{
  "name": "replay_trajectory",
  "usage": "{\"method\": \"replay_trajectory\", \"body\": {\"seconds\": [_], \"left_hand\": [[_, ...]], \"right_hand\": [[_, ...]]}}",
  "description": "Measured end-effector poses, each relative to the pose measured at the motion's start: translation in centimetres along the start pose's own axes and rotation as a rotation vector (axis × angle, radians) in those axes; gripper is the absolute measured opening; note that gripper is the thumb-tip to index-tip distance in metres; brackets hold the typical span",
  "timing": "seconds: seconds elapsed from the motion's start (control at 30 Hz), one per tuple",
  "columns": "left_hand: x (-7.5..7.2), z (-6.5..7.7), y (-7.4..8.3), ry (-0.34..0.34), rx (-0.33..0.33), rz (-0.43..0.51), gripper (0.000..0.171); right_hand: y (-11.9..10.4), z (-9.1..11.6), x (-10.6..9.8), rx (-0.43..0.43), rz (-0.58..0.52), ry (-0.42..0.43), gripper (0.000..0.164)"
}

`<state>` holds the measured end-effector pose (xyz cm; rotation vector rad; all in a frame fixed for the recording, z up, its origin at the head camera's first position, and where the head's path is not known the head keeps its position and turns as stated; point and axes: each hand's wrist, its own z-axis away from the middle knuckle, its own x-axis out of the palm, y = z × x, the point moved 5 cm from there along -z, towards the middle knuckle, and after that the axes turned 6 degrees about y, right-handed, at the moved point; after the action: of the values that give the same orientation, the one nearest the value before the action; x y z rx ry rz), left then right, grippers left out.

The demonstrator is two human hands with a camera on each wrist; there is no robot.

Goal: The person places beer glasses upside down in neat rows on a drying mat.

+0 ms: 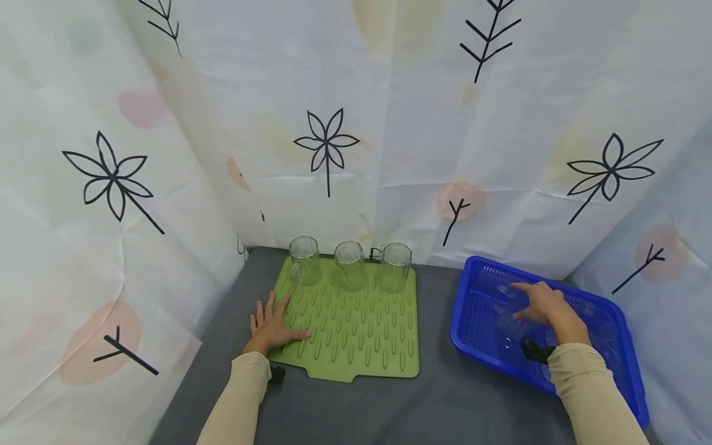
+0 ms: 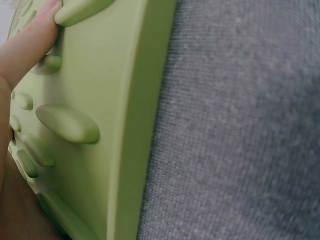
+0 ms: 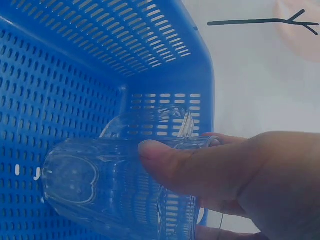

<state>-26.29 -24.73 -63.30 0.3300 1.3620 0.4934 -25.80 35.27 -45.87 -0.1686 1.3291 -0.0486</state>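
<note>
the right hand (image 1: 547, 309) is down inside the blue basket (image 1: 473, 281) at the right of the grey table cover (image 1: 445, 402), with thumb and fingers curled round a clear glass mug (image 3: 115, 185). the mug lies on its side in that grip, its long axis running from the palm toward the basket's far left wall, base end pointing away from the wrist; a handle seems to stick up from its upper side, though the clear glass makes that hard to read. more clear glass pieces lie in the basket just beside and behind the hand, too faint to count

the left hand (image 1: 272, 327) is nowhere near the mug: it rests flat, fingers straight and spread, on the near left corner of the green ridged mat (image 1: 356, 346), the thumb pressing among the raised bumps (image 2: 67, 122) close to the mat's edge. it grips nothing

so the mug is in the right hand's hold and well apart from the left, with the mat between them. three glass mugs (image 1: 350, 266) already stand in a row along the mat's far edge against the printed curtain (image 1: 328, 142); the mat's nearer rows of bumps lie to the left of the held mug, across the gap of grey cover that separates basket and mat
</note>
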Motion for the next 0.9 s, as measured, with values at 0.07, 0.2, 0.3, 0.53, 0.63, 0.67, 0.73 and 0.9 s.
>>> {"method": "replay_trajectory", "body": {"seconds": [0.07, 0.2, 0.3, 0.53, 0.63, 0.67, 0.73, 0.9], "left_hand": [[0.1, 0.0, 0.0, 0.003, 0.002, -0.003, 0.134], [0.0, 0.1, 0.0, 0.004, 0.001, -0.005, 0.133], [0.0, 0.1, 0.1, -0.001, -0.003, 0.002, 0.133], [-0.1, 0.3, 0.3, 0.005, -0.001, 0.009, 0.131], [-0.2, 0.5, 0.5, 0.010, 0.005, 0.041, 0.132], [-0.3, 0.6, 0.6, 0.013, 0.003, 0.048, 0.132], [-0.4, 0.7, 0.7, 0.012, 0.001, 0.055, 0.132], [-0.5, 0.8, 0.8, 0.012, 0.002, 0.045, 0.132]], "right_hand": [[-0.2, 0.0, 0.1, -0.012, -0.024, 0.002, 0.076], [-0.4, 0.1, 0.2, -0.009, -0.054, 0.001, 0.075], [-0.5, 0.2, 0.3, 0.000, -0.069, -0.001, 0.075], [-0.5, 0.2, 0.6, 0.040, -0.107, -0.014, 0.071], [-0.4, 0.2, 0.8, 0.069, -0.131, -0.030, 0.070], [-0.5, 0.2, 0.8, 0.073, -0.136, -0.031, 0.070], [-0.5, 0.1, 0.9, 0.073, -0.145, -0.029, 0.071], [-0.8, 0.2, 1.2, 0.099, -0.158, -0.015, 0.072]]}}
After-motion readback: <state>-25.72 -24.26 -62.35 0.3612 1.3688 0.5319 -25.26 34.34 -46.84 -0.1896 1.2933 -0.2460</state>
